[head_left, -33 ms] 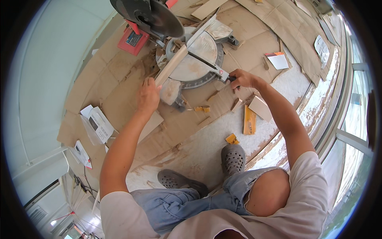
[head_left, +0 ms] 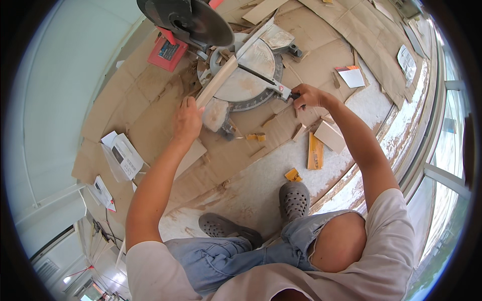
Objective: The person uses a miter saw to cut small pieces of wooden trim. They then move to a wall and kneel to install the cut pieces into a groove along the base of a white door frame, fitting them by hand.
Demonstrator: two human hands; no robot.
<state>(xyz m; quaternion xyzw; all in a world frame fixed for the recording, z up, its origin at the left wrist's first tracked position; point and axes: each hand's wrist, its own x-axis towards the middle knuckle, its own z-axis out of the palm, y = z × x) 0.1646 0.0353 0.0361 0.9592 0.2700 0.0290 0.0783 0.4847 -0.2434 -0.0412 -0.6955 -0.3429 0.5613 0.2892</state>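
Observation:
A mitre saw stands on the floor, its round metal table [head_left: 241,84] in front of me and its dark circular blade [head_left: 213,25] raised at the upper left. A wooden strip [head_left: 217,83] lies along the saw's fence. My left hand [head_left: 188,120] is closed around the strip's near end, fingers on its edge. At the front of the saw, my right hand [head_left: 309,96] grips the black mitre handle [head_left: 295,96] at the end of the table's arm. My right fingers partly cover that handle.
Cardboard sheets [head_left: 135,95] cover much of the floor. Wood offcuts [head_left: 329,136] and torn yellow packaging [head_left: 315,151] lie near my right forearm. A white box [head_left: 124,156] sits at the left. My grey clogs [head_left: 294,200] are close below, and a window frame [head_left: 444,173] runs along the right.
My right hand and the mitre handle have shifted very slightly away and to the right, the saw's table arm turning a little with them. My left hand and the wooden strip stay put.

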